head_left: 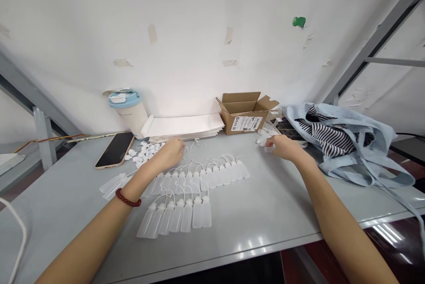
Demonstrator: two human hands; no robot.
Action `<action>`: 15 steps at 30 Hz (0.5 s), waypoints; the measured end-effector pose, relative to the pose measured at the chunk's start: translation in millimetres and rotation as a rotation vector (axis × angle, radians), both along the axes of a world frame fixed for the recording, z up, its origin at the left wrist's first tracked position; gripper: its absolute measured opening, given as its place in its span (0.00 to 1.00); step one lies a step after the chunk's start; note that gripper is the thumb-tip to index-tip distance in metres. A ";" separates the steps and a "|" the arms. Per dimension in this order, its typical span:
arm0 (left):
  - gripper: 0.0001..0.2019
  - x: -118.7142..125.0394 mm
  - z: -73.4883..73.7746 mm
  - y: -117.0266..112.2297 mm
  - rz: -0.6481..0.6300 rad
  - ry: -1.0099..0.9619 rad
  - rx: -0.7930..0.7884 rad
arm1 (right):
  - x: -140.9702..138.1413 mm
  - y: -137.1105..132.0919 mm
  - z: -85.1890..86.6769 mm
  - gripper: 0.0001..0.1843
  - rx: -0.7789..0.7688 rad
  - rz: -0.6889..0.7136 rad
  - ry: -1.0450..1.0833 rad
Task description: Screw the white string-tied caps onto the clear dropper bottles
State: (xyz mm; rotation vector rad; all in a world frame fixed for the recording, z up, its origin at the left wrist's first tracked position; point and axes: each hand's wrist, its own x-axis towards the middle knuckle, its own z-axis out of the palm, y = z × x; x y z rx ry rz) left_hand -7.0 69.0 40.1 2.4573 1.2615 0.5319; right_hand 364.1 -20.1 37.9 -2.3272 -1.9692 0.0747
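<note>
Bent fingers of the right hand touch translucent plastic pieces beside the cardboard box, the left hand curls near white cords, both grips unclear.

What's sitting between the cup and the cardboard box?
In the head view, a flat white stack lies between the cup and the cardboard box.

Single head-worn cam, looking forward and down across the table. Wall fills the upper half, faced roughly square-on. Wide field: metal frame shows at both sides. Left hand and right hand sit just below mid-height, forearms entering from the bottom corners. Near table edge slants across the bottom, higher at right.
</note>
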 end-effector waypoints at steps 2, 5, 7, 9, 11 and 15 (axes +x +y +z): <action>0.13 -5.5 9.8 -9.9 0.035 -0.041 0.018 | -3.8 -0.1 1.7 0.18 0.013 0.030 0.038; 0.12 -11.3 24.0 -30.6 0.106 -0.194 -0.028 | -18.5 -2.1 10.2 0.13 0.056 0.093 0.115; 0.09 -10.5 29.1 -46.6 0.167 -0.479 -0.235 | -38.0 -6.4 17.6 0.11 0.100 0.147 0.184; 0.09 -5.1 29.2 -62.2 0.173 -0.778 -0.528 | -64.3 -14.2 23.3 0.13 0.150 0.230 0.282; 0.08 3.4 25.6 -75.8 0.117 -0.976 -0.801 | -92.8 -24.8 25.5 0.13 0.192 0.391 0.538; 0.05 19.3 18.6 -94.1 0.000 -1.057 -1.050 | -135.1 -45.0 21.9 0.10 0.240 0.557 0.700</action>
